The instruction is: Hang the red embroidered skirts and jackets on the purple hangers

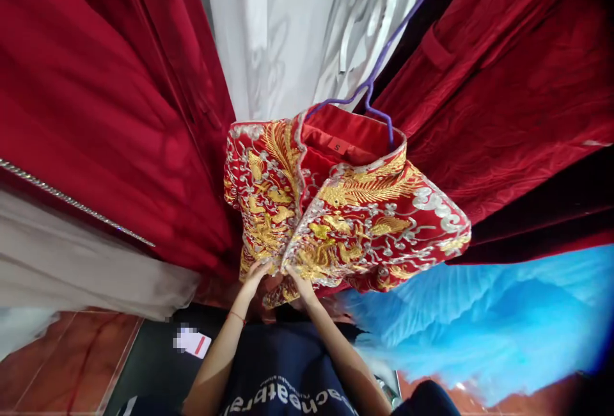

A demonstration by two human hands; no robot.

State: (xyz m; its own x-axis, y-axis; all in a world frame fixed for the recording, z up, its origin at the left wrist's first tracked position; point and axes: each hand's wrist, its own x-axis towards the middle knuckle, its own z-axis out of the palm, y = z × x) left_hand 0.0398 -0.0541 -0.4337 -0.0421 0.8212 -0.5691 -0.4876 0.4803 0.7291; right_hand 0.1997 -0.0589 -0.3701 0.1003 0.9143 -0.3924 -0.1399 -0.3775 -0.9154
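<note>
A red jacket (355, 217) with gold and silver embroidery hangs in front of me on a purple hanger (370, 83). Its stand collar is open at the top, and a small label inside reads S. Low on the front opening, my left hand (258, 273) is closed on one front edge. My right hand (298, 278) grips the other edge close beside it. Below that point the two edges fall apart slightly. The fingertips of both hands are partly hidden by the cloth, so any fastener between them cannot be made out.
Red garments (119, 83) hang at the left, and more red cloth (503, 96) hangs at the right. White fabric (278, 32) is behind the jacket. A fluffy blue dress (480, 320) spreads at lower right. A white and red card (194, 342) lies on a dark surface at lower left.
</note>
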